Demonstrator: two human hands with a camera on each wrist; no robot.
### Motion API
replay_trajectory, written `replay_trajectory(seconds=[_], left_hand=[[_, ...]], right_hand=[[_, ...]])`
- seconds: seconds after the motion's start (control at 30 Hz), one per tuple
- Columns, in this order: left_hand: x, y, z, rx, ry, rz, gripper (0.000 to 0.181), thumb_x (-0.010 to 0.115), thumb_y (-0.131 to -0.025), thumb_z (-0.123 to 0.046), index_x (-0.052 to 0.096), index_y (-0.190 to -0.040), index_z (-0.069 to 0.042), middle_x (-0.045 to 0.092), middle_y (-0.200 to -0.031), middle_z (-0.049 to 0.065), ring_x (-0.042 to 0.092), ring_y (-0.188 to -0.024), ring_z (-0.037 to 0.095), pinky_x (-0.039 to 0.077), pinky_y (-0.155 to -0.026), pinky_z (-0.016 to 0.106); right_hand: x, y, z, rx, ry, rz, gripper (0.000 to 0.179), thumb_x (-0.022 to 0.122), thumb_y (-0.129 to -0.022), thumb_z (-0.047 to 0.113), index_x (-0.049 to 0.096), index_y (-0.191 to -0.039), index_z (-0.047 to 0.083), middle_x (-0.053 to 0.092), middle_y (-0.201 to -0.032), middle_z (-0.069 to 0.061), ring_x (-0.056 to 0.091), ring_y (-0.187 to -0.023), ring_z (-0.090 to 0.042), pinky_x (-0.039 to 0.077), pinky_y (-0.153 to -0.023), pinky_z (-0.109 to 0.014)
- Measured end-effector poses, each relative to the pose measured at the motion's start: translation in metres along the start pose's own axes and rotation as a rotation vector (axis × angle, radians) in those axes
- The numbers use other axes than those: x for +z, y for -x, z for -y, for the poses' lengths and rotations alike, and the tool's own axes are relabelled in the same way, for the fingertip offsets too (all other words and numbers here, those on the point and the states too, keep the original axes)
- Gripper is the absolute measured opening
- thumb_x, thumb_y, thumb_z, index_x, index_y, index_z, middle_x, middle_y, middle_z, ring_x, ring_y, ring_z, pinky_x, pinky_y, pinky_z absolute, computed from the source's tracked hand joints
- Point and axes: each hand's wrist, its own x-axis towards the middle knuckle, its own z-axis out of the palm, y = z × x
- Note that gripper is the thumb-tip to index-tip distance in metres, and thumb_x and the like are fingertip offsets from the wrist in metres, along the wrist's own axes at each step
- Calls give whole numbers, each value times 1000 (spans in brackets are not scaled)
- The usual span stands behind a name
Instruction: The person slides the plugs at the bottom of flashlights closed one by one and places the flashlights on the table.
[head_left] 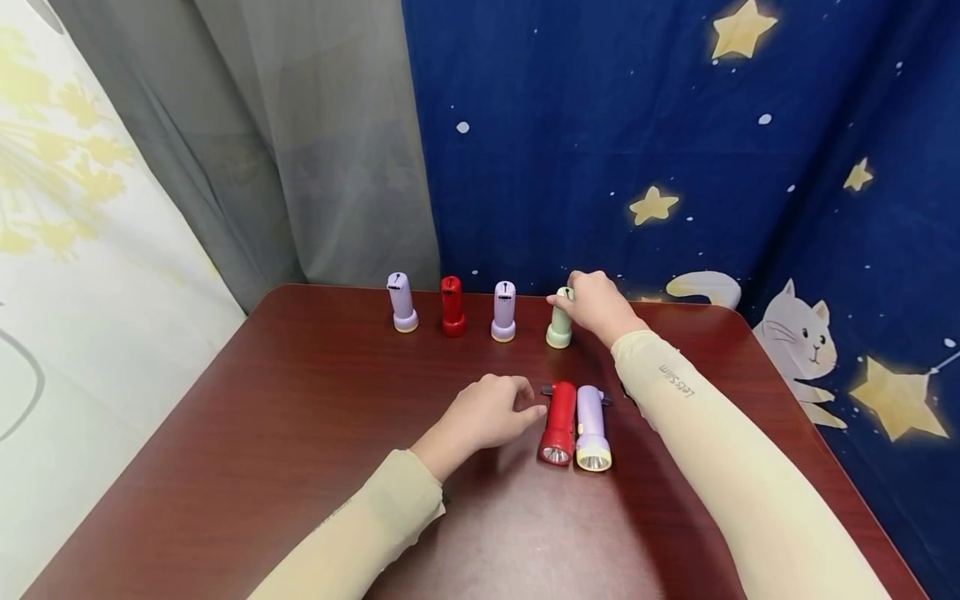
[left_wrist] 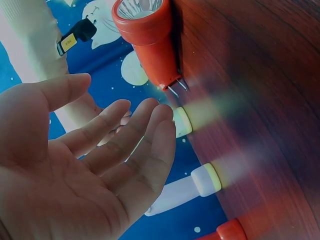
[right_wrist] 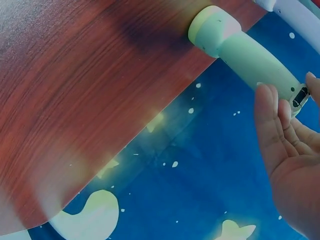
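At the far side of the table, my right hand (head_left: 597, 304) pinches the top of a pale green flashlight (head_left: 559, 323), which stands head down on the tabletop. In the right wrist view, the fingers of the right hand (right_wrist: 295, 150) lie along one side of its tail end, with the thumb at the other. My left hand (head_left: 491, 410) is loosely bent and holds nothing. It hovers just left of a red flashlight (head_left: 559, 421) lying with its lens toward me. A lilac flashlight (head_left: 591, 421) lies beside that one. Prongs stick out of the red one's tail in the left wrist view.
In a row left of the green flashlight stand a lilac flashlight (head_left: 504, 312), a red flashlight (head_left: 452, 308) and another lilac flashlight (head_left: 402, 302), all head down. The brown table (head_left: 300, 433) ends at a blue star-patterned curtain (head_left: 570, 150) and a grey curtain (head_left: 352, 167).
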Motion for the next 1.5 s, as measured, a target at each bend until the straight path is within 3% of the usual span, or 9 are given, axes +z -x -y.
replay_trajectory(seconds=[0.17, 0.43, 0.63, 0.97, 1.17, 1.37, 1.5], left_hand=[[0, 0, 1, 2, -6, -6, 28, 72, -99, -42, 77, -115, -19, 77, -100, -4, 68, -84, 15, 60, -85, 40], [0, 2, 1, 10, -9, -2, 31, 72, -99, -40, 77, -118, -16, 79, -104, -2, 71, -92, 18, 61, -89, 42], [1, 1, 1, 10, -7, -6, 31, 72, -100, -40, 77, -119, -16, 79, -105, -2, 72, -93, 18, 60, -90, 42], [1, 2, 1, 2, -2, 6, 30, 72, -99, -40, 77, -118, -16, 79, -104, -1, 71, -91, 17, 61, -90, 42], [2, 1, 2, -18, 4, 18, 30, 72, -99, -41, 77, -118, -18, 78, -104, -2, 68, -88, 15, 60, -89, 41], [2, 1, 2, -17, 6, 11, 30, 72, -99, -42, 77, -116, -18, 78, -103, -3, 67, -88, 15, 60, -88, 40], [1, 1, 3, -7, 12, 7, 30, 72, -99, -42, 77, -116, -18, 78, -104, -3, 68, -89, 15, 60, -89, 41]], right_hand=[[-1, -1, 2, 18, 19, -21, 52, 69, -104, 43, 67, -125, -5, 74, -113, -25, 72, -99, -35, 63, -96, -52], [2, 1, 2, 28, 14, -16, 57, 67, -105, 44, 63, -133, -5, 71, -126, -29, 73, -110, -39, 60, -102, -55], [4, 1, -1, 22, 12, -45, 57, 66, -104, 48, 64, -128, -4, 73, -120, -27, 73, -106, -38, 61, -100, -55], [9, 6, -5, 29, -20, -86, 68, 47, -110, 53, 55, -141, -6, 68, -134, -32, 71, -119, -45, 56, -107, -60], [4, 11, -7, 78, -92, -126, 55, 39, -113, 44, 58, -139, -1, 69, -134, -28, 67, -123, -45, 53, -110, -61], [-2, 20, -6, 115, -175, -203, 42, 41, -110, 29, 63, -134, 2, 69, -132, -26, 61, -128, -46, 48, -115, -61], [-6, 32, 0, 104, -202, -231, 40, 45, -108, 28, 67, -130, 3, 73, -122, -22, 66, -115, -41, 53, -105, -57]])
